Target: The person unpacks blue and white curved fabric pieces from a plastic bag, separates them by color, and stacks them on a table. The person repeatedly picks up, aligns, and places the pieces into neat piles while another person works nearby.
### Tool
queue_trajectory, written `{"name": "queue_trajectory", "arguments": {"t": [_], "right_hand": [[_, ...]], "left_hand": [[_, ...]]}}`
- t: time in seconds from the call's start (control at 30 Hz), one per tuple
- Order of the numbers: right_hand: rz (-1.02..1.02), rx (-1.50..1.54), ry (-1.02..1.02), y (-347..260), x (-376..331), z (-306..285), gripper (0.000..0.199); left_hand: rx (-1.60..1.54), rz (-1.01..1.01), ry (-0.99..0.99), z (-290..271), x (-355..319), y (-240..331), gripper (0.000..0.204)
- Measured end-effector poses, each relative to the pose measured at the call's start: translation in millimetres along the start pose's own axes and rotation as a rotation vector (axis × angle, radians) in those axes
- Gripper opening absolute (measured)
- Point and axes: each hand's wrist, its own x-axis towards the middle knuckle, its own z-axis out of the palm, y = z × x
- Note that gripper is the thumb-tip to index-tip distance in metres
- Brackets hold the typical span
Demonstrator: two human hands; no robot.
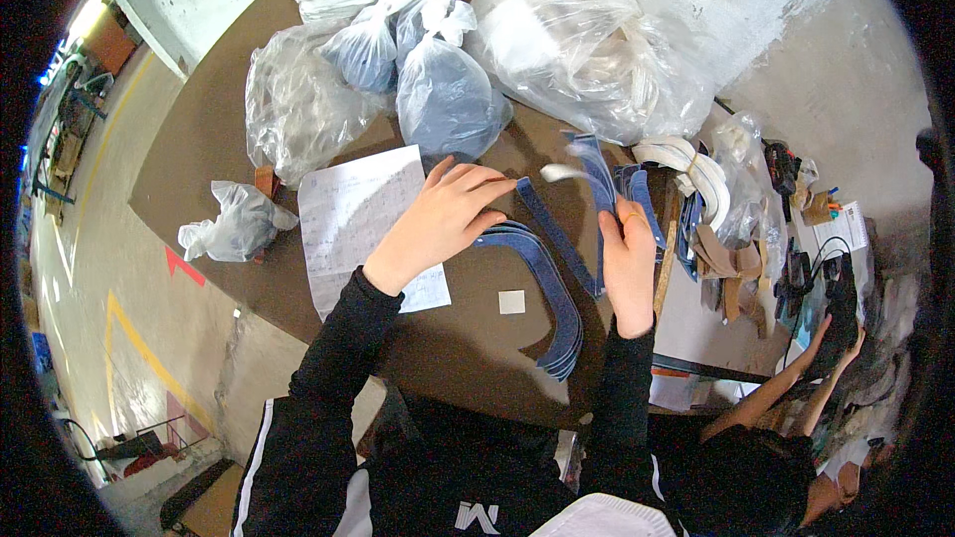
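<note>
My left hand hovers with fingers apart over the right part of a sheet of paper covered with writing. Its fingertips are near the upper end of a curved stack of denim strips. A straight denim strip lies between that stack and my right hand. The right hand is closed on a denim strip, thumb pressed against it. A pale narrow strip, smeared by motion, curves beside its fingers; whether the hand holds that too, I cannot tell. A small white square rests inside the stack's curve.
Knotted plastic bags and a large clear bag crowd the far side of the brown table. A small bag sits at left. White curved bands and brown pieces lie right. Another person's hands are at lower right.
</note>
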Motion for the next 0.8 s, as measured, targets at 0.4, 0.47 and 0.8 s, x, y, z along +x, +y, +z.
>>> {"name": "queue_trajectory", "arguments": {"t": [0.4,0.47,0.8], "right_hand": [[-0.154,-0.477,-0.078,0,-35,43,0.027],[-0.071,-0.416,-0.107,-7,-33,43,0.023],[-0.194,-0.656,0.018,17,-25,48,0.041]], "left_hand": [[0.004,-0.014,0.007,-3,1,0,0.032],[0.007,-0.021,0.000,-4,1,0,0.032],[-0.002,-0.021,-0.009,-6,2,3,0.035]]}}
